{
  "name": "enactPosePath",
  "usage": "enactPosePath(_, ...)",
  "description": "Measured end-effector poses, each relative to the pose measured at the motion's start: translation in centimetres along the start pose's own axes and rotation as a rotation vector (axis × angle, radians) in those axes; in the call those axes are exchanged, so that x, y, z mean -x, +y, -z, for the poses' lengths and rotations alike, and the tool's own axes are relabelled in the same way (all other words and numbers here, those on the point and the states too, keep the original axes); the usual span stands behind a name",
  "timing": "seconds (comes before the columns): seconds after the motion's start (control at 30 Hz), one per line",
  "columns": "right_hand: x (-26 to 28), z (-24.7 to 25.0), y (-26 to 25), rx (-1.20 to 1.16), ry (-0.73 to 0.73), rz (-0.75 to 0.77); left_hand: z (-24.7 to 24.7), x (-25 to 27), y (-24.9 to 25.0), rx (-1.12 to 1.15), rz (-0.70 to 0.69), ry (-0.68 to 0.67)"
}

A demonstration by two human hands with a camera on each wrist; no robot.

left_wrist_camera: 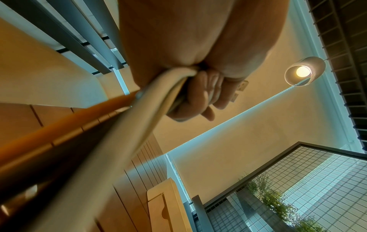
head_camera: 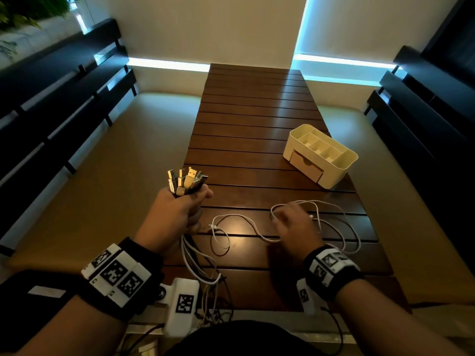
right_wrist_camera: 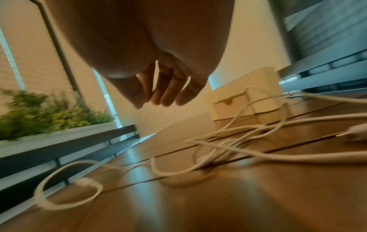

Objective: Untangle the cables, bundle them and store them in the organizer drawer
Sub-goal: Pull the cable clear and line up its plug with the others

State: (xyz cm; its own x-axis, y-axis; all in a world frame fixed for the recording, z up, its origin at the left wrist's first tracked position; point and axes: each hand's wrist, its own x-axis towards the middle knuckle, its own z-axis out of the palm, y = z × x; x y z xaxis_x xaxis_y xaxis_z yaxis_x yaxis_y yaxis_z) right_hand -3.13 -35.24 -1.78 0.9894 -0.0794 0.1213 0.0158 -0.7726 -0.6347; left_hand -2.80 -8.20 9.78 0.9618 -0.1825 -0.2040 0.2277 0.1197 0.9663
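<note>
My left hand is raised at the table's left edge and grips a bundle of cables; several USB plugs stick up out of the fist. The strands hang down toward the near edge. In the left wrist view the fingers curl tightly round the cords. My right hand hovers over a loose white cable that sprawls in loops on the table. In the right wrist view its fingers hang relaxed and hold nothing, above the white cable. The cream organizer stands at the far right, its drawer closed.
The slatted brown wooden table runs away from me. Dark benches line both sides. More cable ends dangle off the near edge by my lap. A planter with greenery sits to the left in the right wrist view.
</note>
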Motion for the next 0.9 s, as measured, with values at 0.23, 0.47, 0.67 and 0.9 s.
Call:
enactPosePath(0.23,-1.0,-5.7,-5.4,0.118,-0.515,0.135,0.0,-0.3,0.0,-0.004,0.004,0.013)
enactPosePath(0.47,-2.6,-8.3,-5.7,0.338,-0.693,0.086,0.7,-0.2,0.0,0.026,0.012,0.053)
enactPosePath(0.67,-3.9,-9.1,-4.1,-0.118,-0.471,-0.278,0.6,-0.3,0.2,0.028,0.018,0.075)
enactPosePath(0.9,-3.3,-9.9,-2.3,0.357,-0.469,-0.088,0.0,-0.6,0.2,-0.003,0.015,0.063)
